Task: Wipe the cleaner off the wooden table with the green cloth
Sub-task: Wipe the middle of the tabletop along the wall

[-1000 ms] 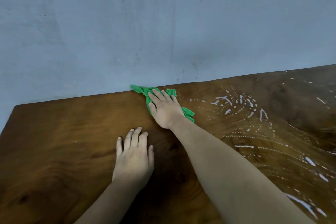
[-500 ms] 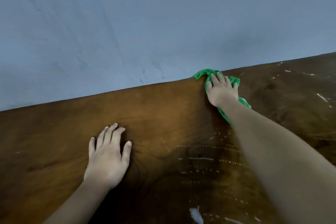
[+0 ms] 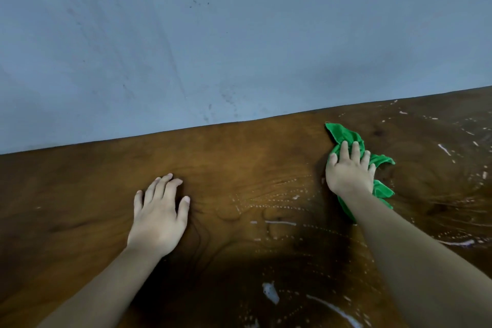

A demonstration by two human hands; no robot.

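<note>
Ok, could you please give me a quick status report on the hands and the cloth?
Left hand flat on wooden table, holding nothing. Right hand pressing green cloth. Cleaner streaks not yet wiped. Nothing in the way.

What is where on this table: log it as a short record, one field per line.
table: wooden table, far edge against a blue-grey wall
cloth: green cloth, crumpled, near the far edge
right hand: presses flat on the cloth, fingers straight
left hand: rests flat on bare wood, holds nothing
cleaner: white streaks and dots between the hands, more toward the right and near side
task: not yet done
</note>
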